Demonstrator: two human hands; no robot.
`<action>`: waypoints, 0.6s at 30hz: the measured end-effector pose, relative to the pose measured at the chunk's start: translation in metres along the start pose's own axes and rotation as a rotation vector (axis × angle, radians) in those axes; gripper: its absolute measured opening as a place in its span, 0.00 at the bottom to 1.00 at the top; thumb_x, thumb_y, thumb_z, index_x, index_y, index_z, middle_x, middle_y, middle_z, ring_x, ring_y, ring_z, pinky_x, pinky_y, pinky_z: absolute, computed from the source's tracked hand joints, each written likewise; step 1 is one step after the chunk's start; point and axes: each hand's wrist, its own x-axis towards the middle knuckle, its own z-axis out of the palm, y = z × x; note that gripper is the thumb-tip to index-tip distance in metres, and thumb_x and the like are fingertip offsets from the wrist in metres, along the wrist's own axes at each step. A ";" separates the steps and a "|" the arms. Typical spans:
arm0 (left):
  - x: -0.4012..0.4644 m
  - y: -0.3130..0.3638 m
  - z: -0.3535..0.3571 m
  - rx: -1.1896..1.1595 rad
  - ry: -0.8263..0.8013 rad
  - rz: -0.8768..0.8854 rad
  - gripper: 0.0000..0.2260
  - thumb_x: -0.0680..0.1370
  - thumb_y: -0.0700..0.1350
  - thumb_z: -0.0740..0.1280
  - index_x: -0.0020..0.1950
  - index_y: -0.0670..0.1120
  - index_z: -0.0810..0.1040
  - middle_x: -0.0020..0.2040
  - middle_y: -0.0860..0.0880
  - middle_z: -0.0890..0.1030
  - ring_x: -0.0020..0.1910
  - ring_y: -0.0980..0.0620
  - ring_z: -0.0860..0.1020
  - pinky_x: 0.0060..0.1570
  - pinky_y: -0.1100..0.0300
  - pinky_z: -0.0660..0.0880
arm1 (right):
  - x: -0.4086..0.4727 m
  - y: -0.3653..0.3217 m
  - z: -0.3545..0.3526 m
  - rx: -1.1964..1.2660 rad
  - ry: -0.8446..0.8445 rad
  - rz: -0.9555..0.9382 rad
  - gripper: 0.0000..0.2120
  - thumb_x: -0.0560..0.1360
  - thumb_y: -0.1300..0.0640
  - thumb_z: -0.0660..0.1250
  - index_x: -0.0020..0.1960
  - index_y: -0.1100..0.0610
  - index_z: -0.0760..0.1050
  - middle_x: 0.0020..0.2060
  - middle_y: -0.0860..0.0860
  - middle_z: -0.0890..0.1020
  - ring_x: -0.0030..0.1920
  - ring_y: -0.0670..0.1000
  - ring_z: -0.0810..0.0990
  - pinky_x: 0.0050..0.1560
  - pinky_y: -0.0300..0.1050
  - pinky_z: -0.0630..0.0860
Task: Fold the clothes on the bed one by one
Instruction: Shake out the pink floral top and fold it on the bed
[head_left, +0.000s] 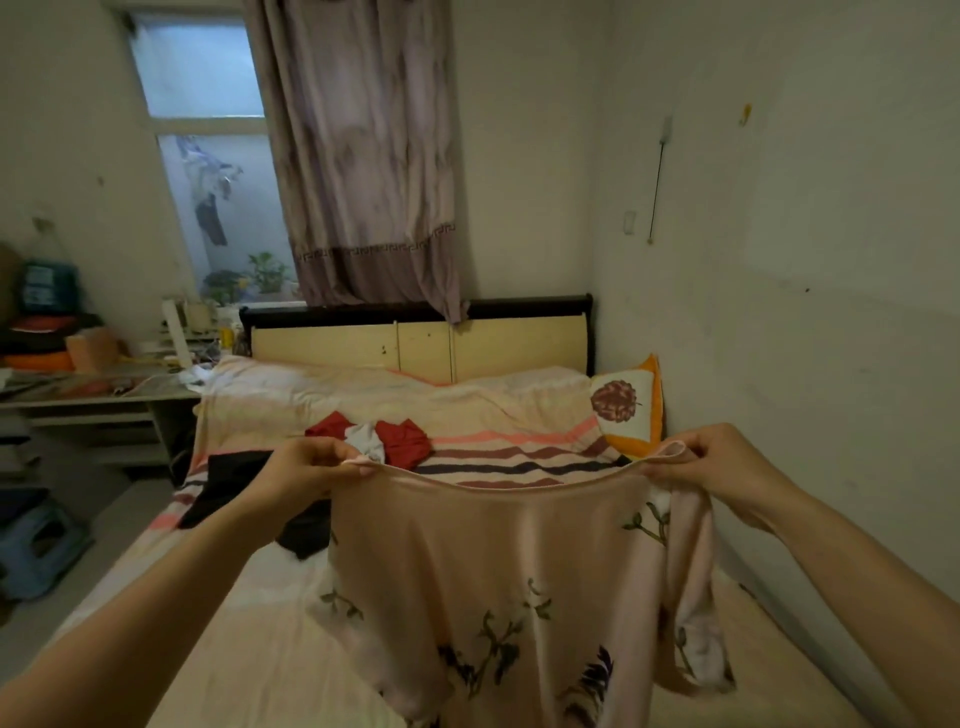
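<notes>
A pale pink garment with dark leaf prints (493, 561) hangs spread in the air above the bed (249, 649). My left hand (306, 467) pinches its upper left corner. My right hand (717, 465) pinches the upper right corner, so the top edge sags between them. Behind it on the striped blanket lie a red garment (405, 441) with a small white piece (366, 441) on it, and a black garment (228, 483) partly hidden by my left arm.
A flowered pillow with orange edge (631, 405) lies at the bed's far right by the headboard (421, 343). The wall runs close along the right. A cluttered desk (93, 389) and a blue stool (36, 545) stand left of the bed.
</notes>
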 end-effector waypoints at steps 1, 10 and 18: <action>-0.002 0.006 -0.004 0.003 0.004 0.005 0.04 0.72 0.40 0.71 0.40 0.40 0.80 0.43 0.42 0.81 0.45 0.46 0.79 0.41 0.60 0.74 | 0.000 -0.006 -0.002 -0.018 -0.001 -0.014 0.04 0.65 0.64 0.75 0.39 0.57 0.83 0.33 0.50 0.85 0.36 0.44 0.82 0.34 0.32 0.74; -0.011 0.044 -0.030 -0.040 -0.023 0.088 0.04 0.76 0.40 0.67 0.42 0.39 0.76 0.42 0.43 0.79 0.44 0.47 0.78 0.48 0.56 0.76 | 0.003 -0.052 -0.016 -0.107 -0.026 -0.055 0.06 0.64 0.59 0.77 0.36 0.60 0.81 0.33 0.53 0.81 0.38 0.50 0.77 0.42 0.43 0.71; -0.014 0.055 -0.045 -0.092 -0.048 0.087 0.05 0.75 0.39 0.68 0.41 0.41 0.74 0.42 0.41 0.79 0.44 0.43 0.77 0.53 0.47 0.75 | -0.002 -0.074 -0.019 0.009 -0.170 -0.043 0.07 0.66 0.65 0.73 0.44 0.60 0.82 0.41 0.54 0.86 0.45 0.49 0.83 0.44 0.34 0.78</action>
